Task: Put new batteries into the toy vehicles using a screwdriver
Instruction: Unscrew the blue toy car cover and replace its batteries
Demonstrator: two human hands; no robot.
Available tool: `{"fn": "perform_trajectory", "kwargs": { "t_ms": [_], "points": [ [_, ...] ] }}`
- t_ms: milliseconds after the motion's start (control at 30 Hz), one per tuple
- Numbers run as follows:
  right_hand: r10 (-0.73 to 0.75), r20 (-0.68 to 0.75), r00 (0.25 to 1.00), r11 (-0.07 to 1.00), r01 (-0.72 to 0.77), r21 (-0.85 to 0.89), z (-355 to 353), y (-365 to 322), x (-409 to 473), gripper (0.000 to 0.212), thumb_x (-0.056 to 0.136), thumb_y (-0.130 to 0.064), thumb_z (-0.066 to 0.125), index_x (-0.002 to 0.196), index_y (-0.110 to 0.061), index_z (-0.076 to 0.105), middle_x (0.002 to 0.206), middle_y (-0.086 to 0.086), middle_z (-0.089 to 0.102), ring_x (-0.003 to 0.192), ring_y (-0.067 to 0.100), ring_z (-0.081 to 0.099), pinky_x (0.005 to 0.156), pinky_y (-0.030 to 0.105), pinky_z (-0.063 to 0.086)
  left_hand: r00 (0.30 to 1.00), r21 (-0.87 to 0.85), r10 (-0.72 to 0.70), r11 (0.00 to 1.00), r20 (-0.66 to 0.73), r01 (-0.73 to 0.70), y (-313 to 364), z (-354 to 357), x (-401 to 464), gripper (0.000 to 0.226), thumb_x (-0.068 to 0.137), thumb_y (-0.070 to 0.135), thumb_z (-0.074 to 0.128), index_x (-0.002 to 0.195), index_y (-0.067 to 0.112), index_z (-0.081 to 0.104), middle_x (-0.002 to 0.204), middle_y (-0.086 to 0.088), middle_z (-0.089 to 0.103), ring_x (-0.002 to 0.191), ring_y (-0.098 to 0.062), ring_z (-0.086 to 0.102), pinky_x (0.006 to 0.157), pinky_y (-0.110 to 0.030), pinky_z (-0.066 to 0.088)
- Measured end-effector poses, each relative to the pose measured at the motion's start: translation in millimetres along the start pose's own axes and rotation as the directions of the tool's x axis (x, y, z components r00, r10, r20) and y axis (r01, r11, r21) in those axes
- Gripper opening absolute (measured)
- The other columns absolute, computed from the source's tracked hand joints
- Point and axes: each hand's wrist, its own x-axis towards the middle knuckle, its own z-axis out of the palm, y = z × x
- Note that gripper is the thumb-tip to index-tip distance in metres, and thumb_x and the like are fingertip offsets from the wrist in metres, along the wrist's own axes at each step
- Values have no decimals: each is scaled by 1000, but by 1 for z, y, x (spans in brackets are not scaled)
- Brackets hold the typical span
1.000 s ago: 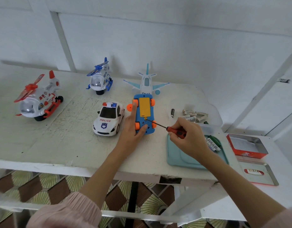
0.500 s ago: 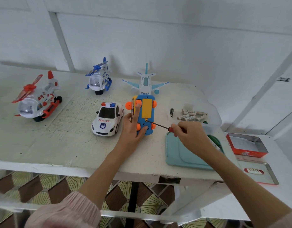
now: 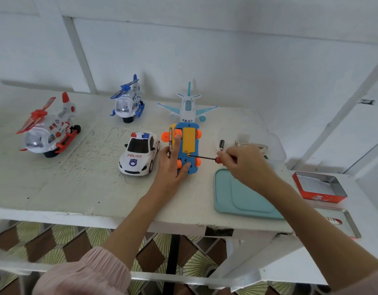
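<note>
Upturned blue toy car (image 3: 188,145) on counter (image 3: 81,184), left hand (image 3: 173,165) spread flat — pressing it, right hand (image 3: 245,165) pinching screwdriver (image 3: 205,157) — tip at its yellow cover (image 3: 188,141)

Bare bench (image 3: 62,184) spreads across the frame's lower left; toward the centre, the police car (image 3: 139,155) crowds the upturned blue car (image 3: 189,145), and the teal tray (image 3: 243,196) blocks the lower right.

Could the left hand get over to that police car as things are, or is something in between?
Probably yes. The police car stands just beside the left hand with bare table between them. But that hand is busy pressing down the upturned blue toy car while the right hand works the screwdriver.
</note>
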Motion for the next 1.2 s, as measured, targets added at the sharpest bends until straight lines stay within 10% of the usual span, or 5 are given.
{"fn": "perform_trajectory", "kwargs": {
  "t_ms": [200, 400, 567, 900, 1200],
  "points": [
    [-200, -72, 977, 977, 204, 56, -3, 0, 0, 14, 75, -13, 73, 77, -10, 60, 74, -2, 51, 62, 13, 50, 59, 23, 42, 1000, 15, -8, 1000, -13, 9, 0, 1, 0, 71, 88, 54, 32, 142, 53, -15, 128, -11, 35, 105, -9, 29, 95, -30, 25],
    [74, -29, 997, 997, -73, 21, 1, -5, 2, 49, 94, -39, 44, 68, 0, 60, 56, 11, 60, 48, 25, 55, 52, 35, 48, 999, -20, -36, 999, -24, 36, 1, 1, 0, 74, 90, 50, 38, 145, 48, -12, 126, -11, 33, 105, -5, 30, 95, -28, 29],
    [-73, -88, 993, 997, 75, 15, 2, 3, -1, 29, 86, -27, 62, 66, -6, 61, 52, -2, 53, 51, 16, 51, 55, 28, 41, 999, 14, -16, 1000, -40, 17, -5, 1, 0, 70, 89, 53, 35, 142, 54, -12, 122, -5, 32, 110, -24, 41, 100, -45, 40],
    [6, -40, 999, 999, -4, 52, 7, 6, -2, 41, 94, -34, 47, 56, -18, 47, 45, -17, 49, 40, 11, 43, 49, 28, 42, 998, -2, 7, 1000, -57, -7, 0, 0, 1, 72, 90, 49, 37, 145, 45, -8, 118, 1, 29, 101, -7, 31, 92, -22, 28],
    [-121, -148, 982, 984, 138, 111, 1, 1, 0, 23, 77, -26, 72, 81, -10, 56, 70, -2, 58, 56, 8, 55, 54, 17, 45, 998, 11, 44, 999, -49, -44, 3, -1, 2, 72, 91, 42, 38, 146, 40, -8, 126, -2, 28, 106, -8, 28, 103, -19, 18]
  ]
}}
